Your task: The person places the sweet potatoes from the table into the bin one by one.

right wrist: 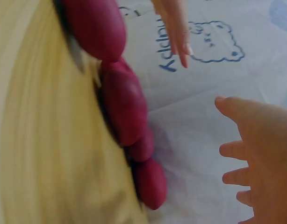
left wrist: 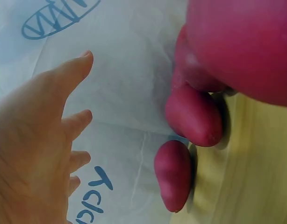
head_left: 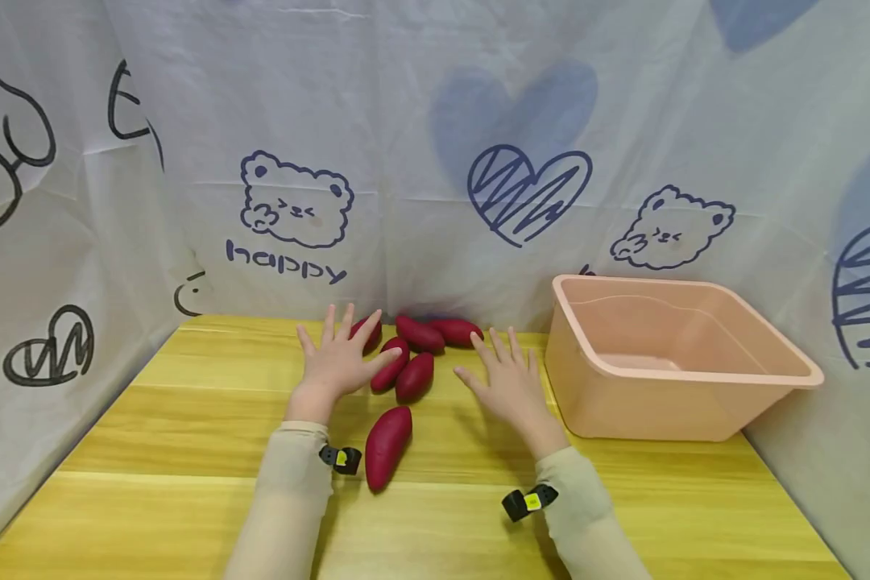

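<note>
Several dark red sweet potatoes lie on the wooden table, most of them in a loose cluster toward the back, such as this sweet potato (head_left: 415, 378). One larger sweet potato (head_left: 388, 449) lies by itself nearer the front, between the forearms. My left hand (head_left: 337, 360) hovers over the left side of the cluster with its fingers spread, holding nothing. To the right of the cluster, my right hand (head_left: 509, 383) is also spread and holds nothing. In the left wrist view, a sweet potato (left wrist: 173, 176) lies beyond the spread fingers; the right wrist view shows a row of them.
A pink plastic bin (head_left: 685, 403) stands at the back right, close to my right hand, and its inside shows no contents. Behind the table (head_left: 188, 451) hangs a white cloth (head_left: 406, 161) with hearts and bear drawings. Each wrist wears a black strap.
</note>
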`<state>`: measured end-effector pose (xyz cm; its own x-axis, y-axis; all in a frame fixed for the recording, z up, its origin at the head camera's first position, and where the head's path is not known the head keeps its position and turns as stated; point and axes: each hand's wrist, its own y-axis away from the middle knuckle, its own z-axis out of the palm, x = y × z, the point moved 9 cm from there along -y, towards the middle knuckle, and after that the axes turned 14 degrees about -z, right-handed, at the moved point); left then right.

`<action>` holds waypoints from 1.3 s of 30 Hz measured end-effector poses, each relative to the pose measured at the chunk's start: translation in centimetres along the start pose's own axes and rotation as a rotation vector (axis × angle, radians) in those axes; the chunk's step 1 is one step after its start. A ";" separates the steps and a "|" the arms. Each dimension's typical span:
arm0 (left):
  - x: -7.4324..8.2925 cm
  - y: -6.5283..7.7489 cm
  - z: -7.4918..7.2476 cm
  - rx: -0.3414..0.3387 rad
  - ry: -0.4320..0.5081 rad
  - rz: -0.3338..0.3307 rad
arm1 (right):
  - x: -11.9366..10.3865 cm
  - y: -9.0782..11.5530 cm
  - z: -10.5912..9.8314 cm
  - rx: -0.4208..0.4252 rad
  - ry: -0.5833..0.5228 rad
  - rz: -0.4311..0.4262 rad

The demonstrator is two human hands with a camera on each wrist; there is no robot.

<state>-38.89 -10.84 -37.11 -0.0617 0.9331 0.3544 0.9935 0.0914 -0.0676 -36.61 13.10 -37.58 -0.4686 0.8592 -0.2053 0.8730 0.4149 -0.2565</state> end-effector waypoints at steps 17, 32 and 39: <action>2.3 0.9 -3.4 0.138 0.045 0.069 | -2.0 1.3 -8.2 0.284 -0.050 -0.115; 6.6 4.1 -5.0 0.310 -0.040 0.306 | -1.4 5.1 -14.2 0.475 0.035 -0.278; 7.3 5.3 -4.8 0.270 -0.071 0.343 | 1.6 7.4 -16.0 0.505 0.120 -0.268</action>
<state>-33.57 -5.23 -30.42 0.2513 0.9461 0.2044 0.8977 -0.1489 -0.4146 -28.77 22.35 -24.68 -0.6195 0.7844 0.0300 0.5399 0.4535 -0.7091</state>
